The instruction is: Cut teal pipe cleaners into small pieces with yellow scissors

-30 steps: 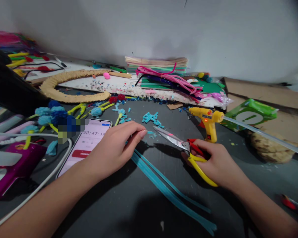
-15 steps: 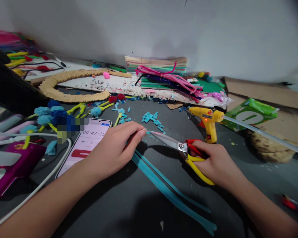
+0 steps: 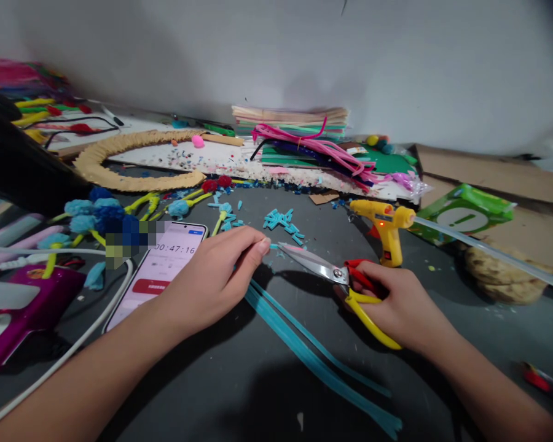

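Note:
My left hand (image 3: 212,276) is closed in a pinch on the upper ends of long teal strips (image 3: 313,353) that trail down to the right across the dark table. My right hand (image 3: 396,304) grips scissors (image 3: 332,273) with yellow and red handles. The blades point left, their tips right at my left fingertips and the strip ends. Small teal cuttings (image 3: 283,221) lie scattered just beyond the blades.
A phone (image 3: 161,267) showing a timer lies left of my left hand, beside a white cable (image 3: 74,347). A yellow glue gun (image 3: 384,224) stands behind the scissors. A cardboard ring (image 3: 133,156), pom-pom stems (image 3: 96,215), pink pipe cleaners (image 3: 317,147), a green packet (image 3: 465,215) and a magenta tool (image 3: 23,313) surround them.
The scissors have slid left, bringing the blade tips up to the strip ends at my left fingertips. The phone timer went from 00:47:15 to 00:47:16.

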`<act>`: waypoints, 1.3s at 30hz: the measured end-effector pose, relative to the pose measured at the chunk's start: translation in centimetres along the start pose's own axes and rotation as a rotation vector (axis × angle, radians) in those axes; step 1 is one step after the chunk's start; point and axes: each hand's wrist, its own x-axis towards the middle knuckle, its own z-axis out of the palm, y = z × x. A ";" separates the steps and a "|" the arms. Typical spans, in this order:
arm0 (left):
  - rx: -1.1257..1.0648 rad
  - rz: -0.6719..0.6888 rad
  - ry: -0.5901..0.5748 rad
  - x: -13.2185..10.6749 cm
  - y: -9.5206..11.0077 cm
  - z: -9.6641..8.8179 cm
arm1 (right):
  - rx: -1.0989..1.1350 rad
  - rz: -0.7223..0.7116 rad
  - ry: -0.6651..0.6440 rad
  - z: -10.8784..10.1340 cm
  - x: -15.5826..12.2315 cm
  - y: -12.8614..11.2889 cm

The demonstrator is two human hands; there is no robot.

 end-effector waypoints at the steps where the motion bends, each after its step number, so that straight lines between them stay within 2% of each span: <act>1: -0.002 -0.001 0.000 0.0 0.0 0.0 | -0.004 -0.006 0.004 0.0 0.0 0.0; 13: 0.000 -0.016 -0.004 0.0 -0.2 0.0 | 0.015 0.005 0.010 0.0 0.1 -0.2; 23: 0.000 -0.021 -0.001 0.0 0.0 0.2 | -0.007 -0.043 0.036 0.1 0.2 0.0; 27: 0.027 -0.019 0.016 0.2 -0.2 -0.3 | 0.004 -0.024 0.044 0.0 0.2 -0.1; 33: 0.173 -0.060 0.203 0.8 -2.6 -1.9 | 0.009 0.002 0.028 0.2 0.3 0.2; 36: 0.281 -0.059 0.142 1.0 -4.3 -2.3 | 0.005 0.004 0.031 0.3 0.2 0.4; 39: 0.356 -0.075 0.082 1.1 -5.1 -2.2 | 0.004 0.009 0.033 0.3 0.2 0.3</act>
